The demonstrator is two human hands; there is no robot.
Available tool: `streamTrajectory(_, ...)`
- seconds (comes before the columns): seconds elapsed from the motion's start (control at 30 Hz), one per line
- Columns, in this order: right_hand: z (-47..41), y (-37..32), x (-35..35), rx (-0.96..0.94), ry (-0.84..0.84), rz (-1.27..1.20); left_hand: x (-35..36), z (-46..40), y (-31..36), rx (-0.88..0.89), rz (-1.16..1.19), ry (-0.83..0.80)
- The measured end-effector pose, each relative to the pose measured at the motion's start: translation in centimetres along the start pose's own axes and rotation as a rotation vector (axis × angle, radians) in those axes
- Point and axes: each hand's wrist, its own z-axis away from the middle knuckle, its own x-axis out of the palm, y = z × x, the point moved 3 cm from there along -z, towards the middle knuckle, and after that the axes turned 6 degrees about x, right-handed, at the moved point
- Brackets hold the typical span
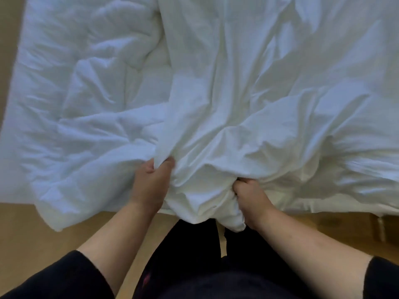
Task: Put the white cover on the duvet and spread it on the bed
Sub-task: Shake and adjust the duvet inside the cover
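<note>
— So where do things stand with the bedding?

— Both lie on the bed. The puffy, quilted white duvet (82, 100) is bare on the left half, and the thin, smooth white cotton cover (248, 93) is draped over the right half, its near edge bunched at the foot, right in front of the person's dark trousers (194, 251).

— And the hands?

— The left hand (151, 182) is clenched on the cover's left edge, thumb and fingers pinching a fold where it meets the bare duvet. The right hand (248, 195) is fisted round a thick wad of the cover's hem, just right of that fold. Whether either also has the duvet inside the grasp I cannot tell.

— What makes this step go well?

— I'd judge the job is to find the cover's opening and feed the duvet in. Better to separate the two layers of the hem first, rather than haul a wad. Keep the grips apart so the mouth stays wide, and work toward the bare left side of the duvet.

— Any hazard?

— The near left corner of the duvet hangs over the wooden floor (32, 234); a hard tug could drag it off.
</note>
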Motion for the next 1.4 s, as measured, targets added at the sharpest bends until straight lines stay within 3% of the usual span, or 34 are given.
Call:
streamTrajectory(0.13, 4.8, -6.2, 3.2, 0.08, -0.268, -0.177, -1.0, 4.0, 8.3, 0.079, 0.187, -0.205)
streamTrajectory(0.23, 6.7, -9.9, 4.7, 0.095, -0.423, -0.222, -1.2, 5.9, 11.2, 0.041, 0.262, -0.299)
streamTrajectory(0.37, 7.4, -11.9, 5.6, 0.179, -0.416, -0.278, -1.3, 7.6, 12.0, -0.016, 0.29, -0.369)
streamTrajectory(0.5, 7.0, -12.1, 5.9, 0.175, -0.273, -0.208, -1.7, 8.9, 11.1, 0.05, 0.24, -0.463)
streamTrajectory(0.6, 6.5, -14.1, 5.8, 0.1, -0.156, -0.272, -3.3, 8.4, 10.3, 0.36, -0.032, -0.419)
streamTrajectory(0.7, 5.8, -15.8, 6.2, 0.048, -0.137, -0.348, -5.7, 6.2, 7.8, 0.585, -0.518, -0.154)
streamTrajectory(0.77, 5.5, -16.3, 7.0, 0.052, -0.145, -0.385, -7.4, 4.2, 5.9, 0.505, -0.753, -0.104)
streamTrajectory(0.9, 4.5, -17.3, 9.4, 0.083, -0.151, -0.453, -10.3, -0.2, 2.8, 0.295, -1.095, -0.184)
streamTrajectory(0.97, 4.1, -17.7, 10.7, 0.095, -0.144, -0.445, -11.4, -2.4, 2.4, 0.323, -0.999, -0.156)
streamTrajectory(1.03, 4.2, -17.8, 11.6, 0.077, -0.104, -0.454, -12.7, -4.2, 3.0, 0.302, -0.667, -0.193)
streamTrajectory(1.17, 6.1, -18.0, 13.0, -0.128, 0.064, -0.404, -15.8, -6.4, 9.1, 0.383, -0.379, -0.2)
streamTrajectory(1.23, 8.6, -18.1, 14.5, -0.246, 0.164, -0.146, -16.2, -6.4, 13.8, 0.479, -0.309, -0.324)
streamTrajectory(1.3, 10.4, -17.6, 16.4, -0.268, 0.154, 0.057, -15.4, -5.4, 18.0, 0.531, -0.325, -0.532)
streamTrajectory(1.4, 11.6, -17.0, 17.7, -0.263, 0.119, 0.063, -13.0, -3.3, 21.0, 0.594, -0.48, -0.793)
